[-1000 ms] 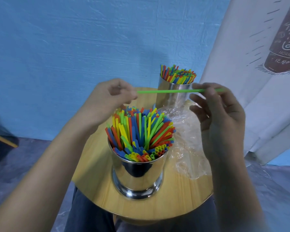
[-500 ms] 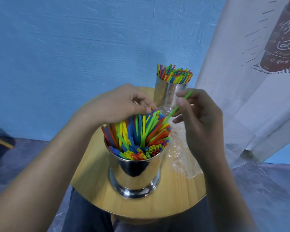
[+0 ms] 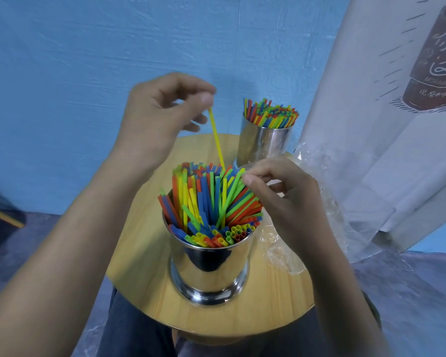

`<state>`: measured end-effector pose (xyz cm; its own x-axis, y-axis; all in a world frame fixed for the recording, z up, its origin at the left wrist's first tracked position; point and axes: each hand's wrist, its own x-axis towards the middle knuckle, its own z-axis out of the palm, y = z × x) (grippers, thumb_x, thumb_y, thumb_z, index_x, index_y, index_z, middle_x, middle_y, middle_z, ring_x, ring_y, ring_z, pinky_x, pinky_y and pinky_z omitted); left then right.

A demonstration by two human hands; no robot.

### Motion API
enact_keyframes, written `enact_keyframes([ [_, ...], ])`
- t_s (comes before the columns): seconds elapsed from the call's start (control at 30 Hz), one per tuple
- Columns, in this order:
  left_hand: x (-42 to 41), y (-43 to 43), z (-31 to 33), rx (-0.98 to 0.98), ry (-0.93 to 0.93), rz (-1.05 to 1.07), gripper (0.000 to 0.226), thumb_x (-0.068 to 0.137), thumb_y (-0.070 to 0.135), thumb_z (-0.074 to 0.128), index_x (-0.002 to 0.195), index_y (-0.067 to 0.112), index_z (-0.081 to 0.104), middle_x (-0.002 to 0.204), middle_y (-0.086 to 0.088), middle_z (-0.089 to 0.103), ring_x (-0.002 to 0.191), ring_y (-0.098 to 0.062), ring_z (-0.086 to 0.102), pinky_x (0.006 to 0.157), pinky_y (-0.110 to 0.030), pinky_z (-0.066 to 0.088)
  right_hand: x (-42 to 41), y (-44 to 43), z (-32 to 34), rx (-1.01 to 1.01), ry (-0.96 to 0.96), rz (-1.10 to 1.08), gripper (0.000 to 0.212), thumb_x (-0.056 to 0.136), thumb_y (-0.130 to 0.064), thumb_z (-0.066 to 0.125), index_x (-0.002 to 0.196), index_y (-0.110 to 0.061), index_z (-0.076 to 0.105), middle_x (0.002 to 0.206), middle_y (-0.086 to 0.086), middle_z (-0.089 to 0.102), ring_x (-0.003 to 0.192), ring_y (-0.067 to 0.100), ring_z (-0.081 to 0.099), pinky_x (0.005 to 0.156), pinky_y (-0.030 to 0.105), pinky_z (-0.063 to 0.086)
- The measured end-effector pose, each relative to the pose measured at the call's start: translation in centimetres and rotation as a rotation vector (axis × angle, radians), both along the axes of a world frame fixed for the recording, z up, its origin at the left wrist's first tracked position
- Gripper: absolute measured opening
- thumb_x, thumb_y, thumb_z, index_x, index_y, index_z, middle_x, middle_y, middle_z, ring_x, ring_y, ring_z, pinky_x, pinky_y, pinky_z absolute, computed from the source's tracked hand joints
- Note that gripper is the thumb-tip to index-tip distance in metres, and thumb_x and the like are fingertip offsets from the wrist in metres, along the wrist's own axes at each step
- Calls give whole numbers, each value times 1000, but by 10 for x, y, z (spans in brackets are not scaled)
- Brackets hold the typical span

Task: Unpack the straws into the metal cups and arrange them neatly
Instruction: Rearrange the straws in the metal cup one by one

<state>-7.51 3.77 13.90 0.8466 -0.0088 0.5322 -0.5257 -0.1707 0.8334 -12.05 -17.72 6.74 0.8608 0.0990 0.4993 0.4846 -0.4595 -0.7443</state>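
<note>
1. Since half a second earlier, the left hand (image 3: 162, 117) was raised off the bundle; a yellow straw (image 3: 216, 140) was pinched at its top end between thumb and forefinger, its lower end among the straws (image 3: 209, 202) of the near metal cup (image 3: 209, 269)
2. At that cup's right side, a green straw (image 3: 233, 189) was pinched at its tip by the right hand (image 3: 281, 199)
3. The far metal cup (image 3: 264, 145) was noted full, at the back of the round wooden table (image 3: 144, 253)
4. Right of the cups, clear plastic wrap (image 3: 317, 191) was seen lying
</note>
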Motion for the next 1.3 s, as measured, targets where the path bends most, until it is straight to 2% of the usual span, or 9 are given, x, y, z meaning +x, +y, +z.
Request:
enact_keyframes([
  [0.27, -4, 11, -2, -437, -57, 103, 5, 100, 14, 63, 100, 16, 68, 85, 6, 66, 73, -17, 63, 75, -32, 56, 4, 0, 0, 69, 36, -44, 23, 100, -29, 64, 123, -26, 67, 97, -16, 70, 92, 7, 68, 71, 23, 55],
  [0.5, -6, 13, -13, -563, 56, 96, 6, 103, 14, 61, 98, 15, 65, 85, 7, 66, 73, -17, 65, 75, -29, 56, 3, 2, 2, 78, -2, -14, 17, 102, -20, 61, 107, -29, 75, 93, -18, 74, 93, 6, 70, 72, 15, 50],
  [0.63, -5, 12, -22, -553, 158, 138, 7, 101, 16, 64, 95, 17, 66, 87, 3, 67, 72, -17, 68, 75, -30, 57, 1, 0, 6, 260, -7, 12, 20, 99, -9, 64, 104, -25, 75, 85, -10, 75, 79, 7, 68, 68, 21, 52],
  [0.77, -4, 12, -31, -316, 273, 132, 8, 99, 18, 66, 92, 20, 68, 81, 8, 73, 77, -14, 71, 81, -33, 59, -3, -5, 16, 664, 70, 147, 13, 93, -9, 70, 105, -14, 74, 91, 11, 75, 78, 18, 65, 69, 28, 53],
  [0.9, -7, 10, -31, 47, 347, 10, 3, 96, 22, 70, 95, 21, 72, 93, 2, 78, 90, -12, 73, 90, -33, 55, -3, -13, 25, 821, 6, 81, 10, 97, -15, 64, 99, -15, 73, 91, 9, 73, 79, 20, 67, 69, 26, 54],
  [1.0, -10, 5, -25, 282, 380, -123, 16, 95, 28, 69, 111, 31, 75, 110, 7, 77, 107, -7, 70, 97, -28, 53, -4, -19, 31, 842, -84, -37, 16, 107, -14, 52, 96, -14, 63, 90, 10, 70, 77, 23, 68, 66, 28, 53],
  [1.07, -10, 0, -22, 421, 419, -226, 23, 97, 28, 68, 119, 35, 73, 115, 15, 75, 111, -2, 68, 104, -33, 52, -6, -23, 35, 800, -129, -111, 16, 109, -15, 48, 96, -14, 57, 84, 8, 72, 74, 24, 68, 65, 29, 54],
  [1.2, -6, -10, -19, 587, 431, -231, 24, 91, 28, 68, 111, 38, 76, 107, 16, 76, 100, 2, 69, 103, -37, 53, -9, -25, 37, 699, -179, -186, 15, 110, -13, 46, 98, -12, 54, 76, 3, 69, 68, 22, 66, 65, 35, 56],
  [1.3, -5, -14, -15, 643, 428, -220, 21, 96, 20, 65, 104, 35, 79, 97, 12, 77, 90, 0, 71, 97, -39, 56, -8, -26, 34, 613, -204, -190, 14, 110, -10, 44, 100, -10, 52, 77, 10, 67, 67, 26, 64, 65, 38, 55],
])
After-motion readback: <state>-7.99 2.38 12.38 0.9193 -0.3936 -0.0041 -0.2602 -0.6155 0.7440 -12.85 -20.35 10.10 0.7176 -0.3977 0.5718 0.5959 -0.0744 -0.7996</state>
